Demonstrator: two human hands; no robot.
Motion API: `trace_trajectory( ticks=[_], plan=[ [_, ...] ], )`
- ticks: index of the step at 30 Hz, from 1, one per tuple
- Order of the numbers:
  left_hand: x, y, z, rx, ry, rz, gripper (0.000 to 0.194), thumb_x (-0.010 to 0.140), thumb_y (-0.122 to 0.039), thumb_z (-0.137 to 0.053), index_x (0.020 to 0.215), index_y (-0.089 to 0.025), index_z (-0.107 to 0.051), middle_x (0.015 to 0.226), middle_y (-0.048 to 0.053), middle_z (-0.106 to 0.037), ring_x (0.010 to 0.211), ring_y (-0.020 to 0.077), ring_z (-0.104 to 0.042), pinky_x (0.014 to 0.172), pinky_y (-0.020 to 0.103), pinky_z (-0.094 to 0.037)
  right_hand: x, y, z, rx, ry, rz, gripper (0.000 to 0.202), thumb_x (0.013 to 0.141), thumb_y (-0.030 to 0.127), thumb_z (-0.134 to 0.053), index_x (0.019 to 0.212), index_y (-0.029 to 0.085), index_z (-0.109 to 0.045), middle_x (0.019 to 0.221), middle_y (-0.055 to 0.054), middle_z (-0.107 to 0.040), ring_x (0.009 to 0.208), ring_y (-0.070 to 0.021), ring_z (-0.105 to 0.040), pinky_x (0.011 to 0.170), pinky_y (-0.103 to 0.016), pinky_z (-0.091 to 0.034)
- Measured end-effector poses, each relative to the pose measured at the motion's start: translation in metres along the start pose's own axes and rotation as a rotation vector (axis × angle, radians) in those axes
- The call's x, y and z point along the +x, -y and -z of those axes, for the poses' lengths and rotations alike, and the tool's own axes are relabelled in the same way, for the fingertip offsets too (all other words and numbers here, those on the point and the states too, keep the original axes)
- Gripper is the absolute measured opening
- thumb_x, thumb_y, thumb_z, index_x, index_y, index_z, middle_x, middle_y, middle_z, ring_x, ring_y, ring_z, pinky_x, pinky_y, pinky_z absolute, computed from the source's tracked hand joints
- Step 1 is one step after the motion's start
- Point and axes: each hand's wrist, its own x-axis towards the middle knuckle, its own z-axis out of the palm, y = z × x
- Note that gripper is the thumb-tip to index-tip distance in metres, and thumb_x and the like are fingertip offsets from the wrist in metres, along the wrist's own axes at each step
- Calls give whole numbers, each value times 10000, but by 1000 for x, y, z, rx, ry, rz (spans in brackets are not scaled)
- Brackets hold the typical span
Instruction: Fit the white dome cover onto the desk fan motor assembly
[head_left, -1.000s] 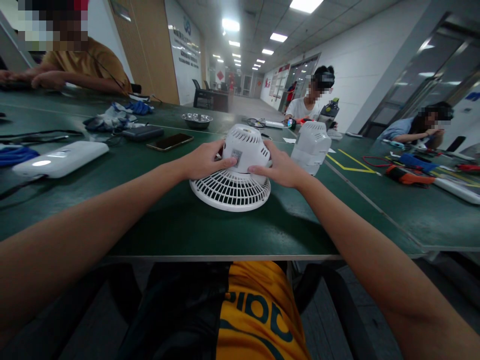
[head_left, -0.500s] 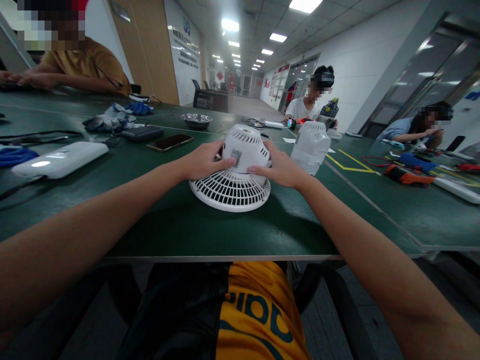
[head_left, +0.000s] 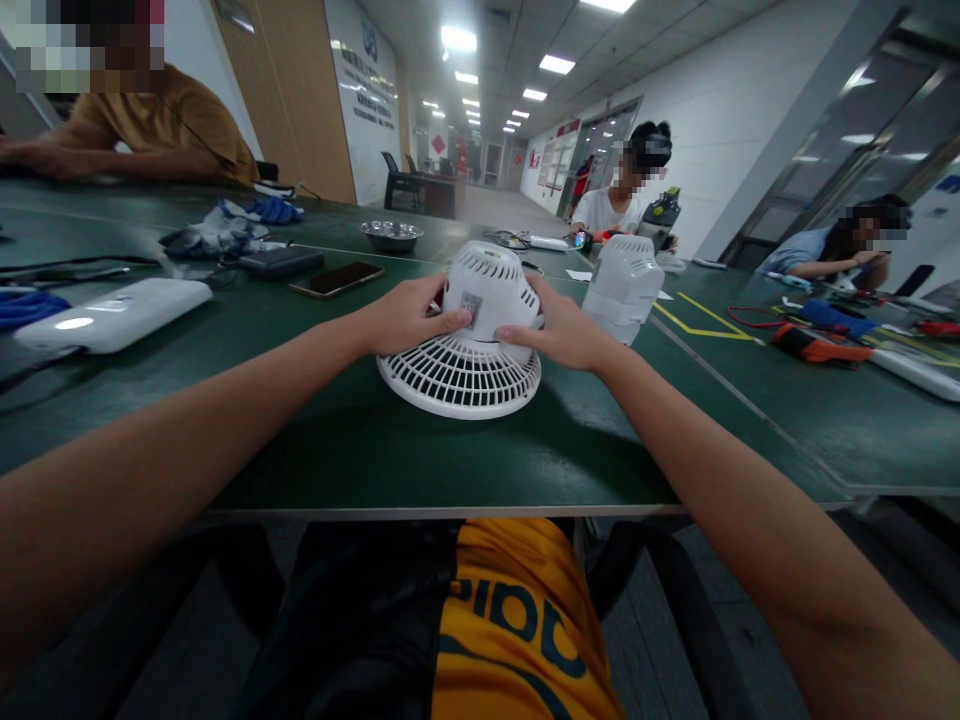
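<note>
A white fan head point(head_left: 491, 295) rests on the green table with its round slatted grille point(head_left: 469, 380) downward and its vented motor housing on top. From the left, my left hand point(head_left: 411, 312) grips the housing, its thumb by a small grey label. My right hand point(head_left: 559, 325) holds the opposite side, thumb across the lower edge of the housing. The fingertips of both hands are hidden behind the housing. Just beyond my right hand stands another white plastic part point(head_left: 624, 288) with slots in its top.
At the left lie a white box-like device point(head_left: 116, 315), a phone point(head_left: 337, 280), a dark flat case point(head_left: 280, 261) and blue-white gloves point(head_left: 217, 238). A metal bowl point(head_left: 391, 236) sits behind. An orange-black tool point(head_left: 819, 343) lies right. Several people sit around the table.
Both hands keep their hold on the fan head, which stays on the table. The whole view has shifted very slightly.
</note>
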Motion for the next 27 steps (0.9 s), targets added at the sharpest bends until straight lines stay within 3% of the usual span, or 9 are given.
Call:
trace_trajectory(
  ticks=[27],
  plan=[
    [-1, 5, -1, 55, -45, 7, 785, 826, -808, -481, 1323, -212, -600, 1215, 131, -708, 1084, 352, -670, 921, 465, -529, 1, 0, 0, -1, -6, 9, 909, 729, 740, -699, 1411, 197, -442, 1311, -154, -635, 1170, -414, -623, 1032, -631, -456]
  ],
)
